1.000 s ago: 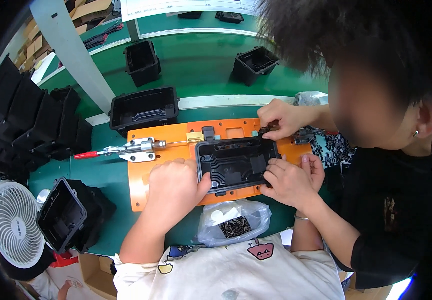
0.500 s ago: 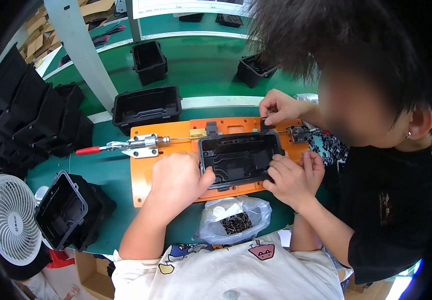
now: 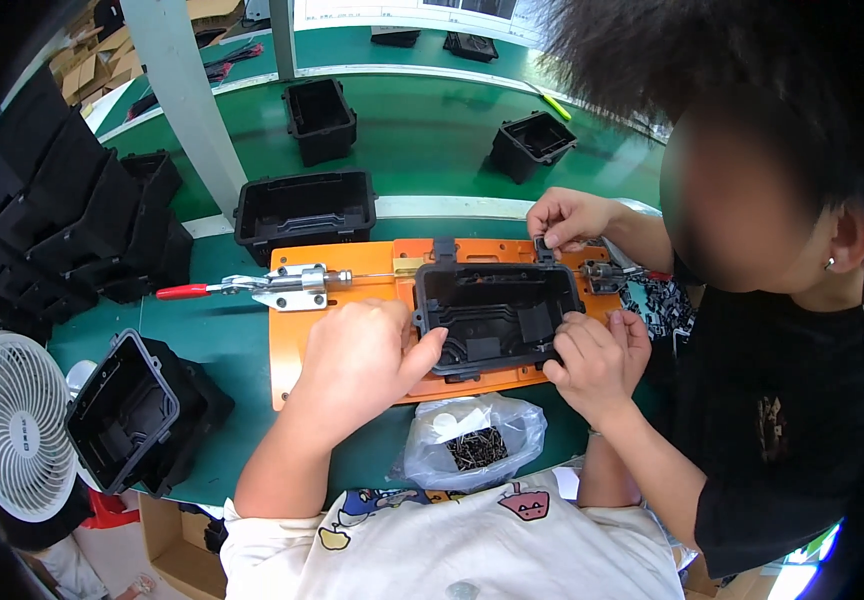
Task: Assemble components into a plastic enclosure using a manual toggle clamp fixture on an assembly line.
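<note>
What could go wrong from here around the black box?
The co-worker's near hand partly covers the person's right hand beside the black box, so fingers might get in each other's way.

The co-worker's far hand is at a small black piece by the box's back edge; a fingertip might get pinched.

The open plastic bag of small dark parts lies close to the person's shirt, which might snag and spill it.

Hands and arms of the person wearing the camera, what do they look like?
The left hand and right hand, which is partly hidden, look ungloved. The forearms are bare too, below short, white sleeves.
</note>
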A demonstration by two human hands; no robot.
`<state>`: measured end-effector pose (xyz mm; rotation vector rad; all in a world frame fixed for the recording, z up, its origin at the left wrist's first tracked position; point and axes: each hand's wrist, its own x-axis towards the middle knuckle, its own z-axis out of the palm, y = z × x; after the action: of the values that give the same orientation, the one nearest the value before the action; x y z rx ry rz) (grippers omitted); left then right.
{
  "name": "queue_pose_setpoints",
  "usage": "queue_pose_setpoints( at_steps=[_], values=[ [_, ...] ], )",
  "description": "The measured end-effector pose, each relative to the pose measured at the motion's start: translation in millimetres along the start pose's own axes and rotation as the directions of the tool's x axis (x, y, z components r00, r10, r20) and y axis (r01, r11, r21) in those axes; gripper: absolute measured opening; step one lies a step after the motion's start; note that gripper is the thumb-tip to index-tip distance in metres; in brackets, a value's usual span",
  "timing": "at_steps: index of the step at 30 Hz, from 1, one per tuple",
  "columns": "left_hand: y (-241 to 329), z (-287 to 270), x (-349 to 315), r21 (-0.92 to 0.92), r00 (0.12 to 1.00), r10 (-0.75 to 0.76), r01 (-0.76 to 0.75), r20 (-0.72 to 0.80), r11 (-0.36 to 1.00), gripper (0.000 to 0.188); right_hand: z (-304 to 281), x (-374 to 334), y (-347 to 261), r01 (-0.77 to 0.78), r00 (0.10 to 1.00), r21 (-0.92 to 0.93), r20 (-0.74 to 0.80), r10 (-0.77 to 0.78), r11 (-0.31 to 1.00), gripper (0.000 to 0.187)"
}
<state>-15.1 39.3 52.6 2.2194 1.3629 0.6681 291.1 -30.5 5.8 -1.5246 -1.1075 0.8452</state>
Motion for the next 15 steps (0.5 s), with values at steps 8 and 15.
queue_pose_setpoints(
  at_steps=[8,15],
  values=[
    [5,-6,-1,-0.222,0.999,0.044,-0.037,0.025,0.974,0.041,-3,6,33,0.294,0.951,-0.348,0.013,-0.309,0.89,0.013],
    [-8,-27,-26,-0.381,0.996,-0.028,-0.005,-0.083,0.925,0.046,39,24,42,0.242,0.903,0.19,-0.401,-0.15,0.951,0.007]
  ],
)
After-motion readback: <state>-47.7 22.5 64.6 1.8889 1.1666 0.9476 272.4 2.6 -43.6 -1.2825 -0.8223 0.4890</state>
